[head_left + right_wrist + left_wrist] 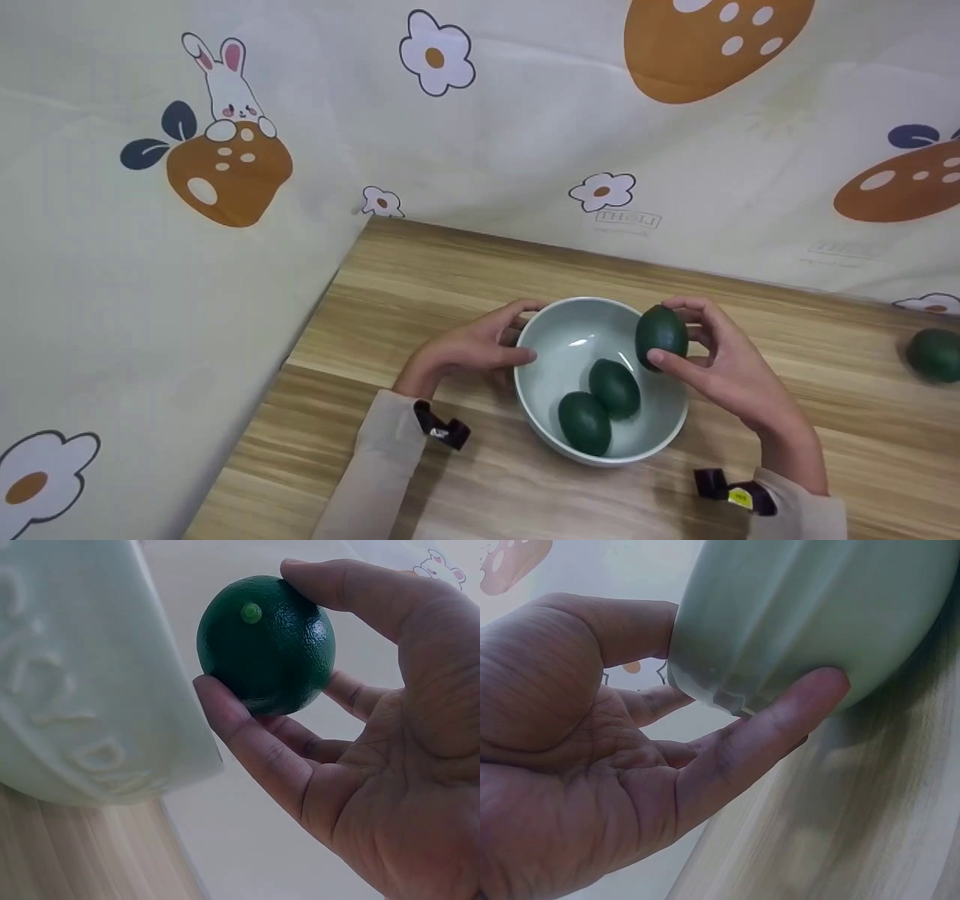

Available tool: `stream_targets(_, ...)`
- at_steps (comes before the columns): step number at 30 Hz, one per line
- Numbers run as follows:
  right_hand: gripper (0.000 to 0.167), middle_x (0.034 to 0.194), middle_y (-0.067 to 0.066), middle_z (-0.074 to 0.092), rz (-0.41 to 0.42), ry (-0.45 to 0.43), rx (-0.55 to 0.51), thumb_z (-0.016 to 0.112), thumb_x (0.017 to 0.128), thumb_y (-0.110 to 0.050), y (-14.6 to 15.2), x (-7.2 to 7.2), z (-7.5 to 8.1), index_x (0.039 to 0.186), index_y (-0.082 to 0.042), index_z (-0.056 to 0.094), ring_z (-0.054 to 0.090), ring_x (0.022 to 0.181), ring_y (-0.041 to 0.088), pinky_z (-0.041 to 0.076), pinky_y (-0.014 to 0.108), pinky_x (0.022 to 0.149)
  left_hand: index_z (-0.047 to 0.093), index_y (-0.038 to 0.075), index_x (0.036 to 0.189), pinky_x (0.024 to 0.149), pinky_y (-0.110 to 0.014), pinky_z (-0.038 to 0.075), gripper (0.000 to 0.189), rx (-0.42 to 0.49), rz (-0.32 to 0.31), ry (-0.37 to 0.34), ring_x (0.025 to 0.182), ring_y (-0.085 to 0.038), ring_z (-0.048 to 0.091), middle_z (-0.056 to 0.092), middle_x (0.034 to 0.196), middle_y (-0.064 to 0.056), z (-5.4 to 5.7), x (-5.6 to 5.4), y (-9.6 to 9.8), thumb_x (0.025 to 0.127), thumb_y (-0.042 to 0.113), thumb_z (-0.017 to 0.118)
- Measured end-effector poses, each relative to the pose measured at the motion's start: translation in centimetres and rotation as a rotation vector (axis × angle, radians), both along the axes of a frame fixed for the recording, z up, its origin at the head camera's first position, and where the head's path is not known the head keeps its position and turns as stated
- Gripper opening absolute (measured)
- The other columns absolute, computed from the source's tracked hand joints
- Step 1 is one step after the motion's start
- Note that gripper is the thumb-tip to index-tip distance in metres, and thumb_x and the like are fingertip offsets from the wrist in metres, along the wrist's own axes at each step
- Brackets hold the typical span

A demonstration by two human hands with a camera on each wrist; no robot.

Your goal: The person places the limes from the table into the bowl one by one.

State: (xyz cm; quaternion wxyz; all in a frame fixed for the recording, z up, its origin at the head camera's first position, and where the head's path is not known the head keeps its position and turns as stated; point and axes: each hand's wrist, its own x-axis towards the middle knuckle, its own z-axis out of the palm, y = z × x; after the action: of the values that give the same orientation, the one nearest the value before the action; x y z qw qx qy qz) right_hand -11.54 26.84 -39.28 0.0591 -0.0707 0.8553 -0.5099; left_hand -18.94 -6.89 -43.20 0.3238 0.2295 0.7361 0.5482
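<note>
A pale green bowl (551, 375) stands on the wooden table, with two dark green avocados, one (615, 388) leaning against the other (584, 424), inside it. My left hand (476, 343) grips the bowl's left side, thumb over the rim and fingers along the outer wall (802, 615). Over the bowl's right rim, my right hand (731, 371) pinches a third avocado (661, 335) between thumb and fingers. In the right wrist view this avocado (262, 652) shows a light green stem nub, close beside the bowl's embossed outer wall (82, 690).
Another dark green avocado (935, 355) lies on the wooden table (450, 262) at the far right. A pale covering (510, 142) printed with flowers, strawberries and a rabbit rises behind and to the left. Dark straps (441, 427) sit on both wrists.
</note>
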Motion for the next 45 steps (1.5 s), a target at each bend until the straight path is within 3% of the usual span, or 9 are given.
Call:
stream_targets(7, 0.067, 0.143, 0.011, 0.054, 0.007, 0.013, 0.001, 0.080, 0.096, -0.028, 0.0, 0.0, -0.1, 0.150, -0.014, 0.045, 0.064, 0.124, 0.021, 0.060, 0.023, 0.094, 0.035, 0.025, 0.163, 0.079, -0.032, 0.064, 0.071, 0.005, -0.006, 0.003, 0.134, -0.036, 0.062, 0.050, 0.154, -0.022, 0.0, 0.0, 0.0, 0.101, 0.007, 0.066)
stream_targets(12, 0.066, 0.143, 0.010, 0.054, 0.025, 0.028, -0.003, 0.081, 0.095, -0.027, -0.1, -0.1, -0.2, 0.150, -0.015, 0.046, 0.064, 0.123, 0.015, 0.060, 0.022, 0.094, 0.034, 0.022, 0.163, 0.093, -0.040, 0.064, 0.071, 0.021, -0.017, 0.022, 0.136, -0.038, 0.061, 0.050, 0.154, -0.023, -0.2, 0.0, 0.0, 0.101, 0.005, 0.065)
stream_targets(15, 0.067, 0.143, 0.008, 0.055, 0.033, 0.029, 0.010, 0.082, 0.094, -0.028, -0.2, -0.1, -0.2, 0.149, -0.016, 0.047, 0.064, 0.125, 0.020, 0.060, 0.023, 0.095, 0.034, 0.023, 0.163, 0.101, -0.043, 0.061, 0.072, 0.024, -0.013, 0.019, 0.139, -0.039, 0.059, 0.049, 0.155, -0.023, -0.3, 0.1, 0.0, 0.101, 0.005, 0.065)
stream_targets(22, 0.067, 0.143, 0.008, 0.055, 0.054, 0.046, 0.007, 0.084, 0.092, -0.025, -0.6, 0.1, 0.2, 0.148, -0.015, 0.049, 0.063, 0.124, 0.026, 0.061, 0.025, 0.094, 0.035, 0.024, 0.163, 0.091, -0.038, 0.063, 0.072, 0.018, -0.004, 0.016, 0.137, -0.039, 0.060, 0.049, 0.155, -0.023, -0.1, 0.1, 0.0, 0.101, 0.005, 0.065)
stream_targets(34, 0.066, 0.143, 0.009, 0.057, 0.082, 0.091, 0.044, 0.086, 0.090, -0.022, -1.5, 0.1, 0.9, 0.146, -0.016, 0.052, 0.063, 0.121, 0.031, 0.062, 0.024, 0.090, 0.035, 0.023, 0.163, 0.102, -0.045, 0.061, 0.072, 0.014, -0.007, 0.020, 0.139, -0.039, 0.059, 0.049, 0.155, -0.022, -0.1, 0.0, -0.1, 0.101, 0.005, 0.065)
stream_targets(45, 0.064, 0.140, 0.007, 0.061, 0.081, 0.162, 0.195, 0.088, 0.087, -0.020, -3.3, 0.2, 0.9, 0.143, -0.018, 0.056, 0.060, 0.124, 0.030, 0.056, 0.045, 0.097, 0.033, 0.019, 0.163, 0.094, -0.042, 0.064, 0.071, 0.051, -0.024, 0.034, 0.137, -0.042, 0.060, 0.049, 0.153, -0.026, -0.2, 0.0, 0.1, 0.101, 0.001, 0.063)
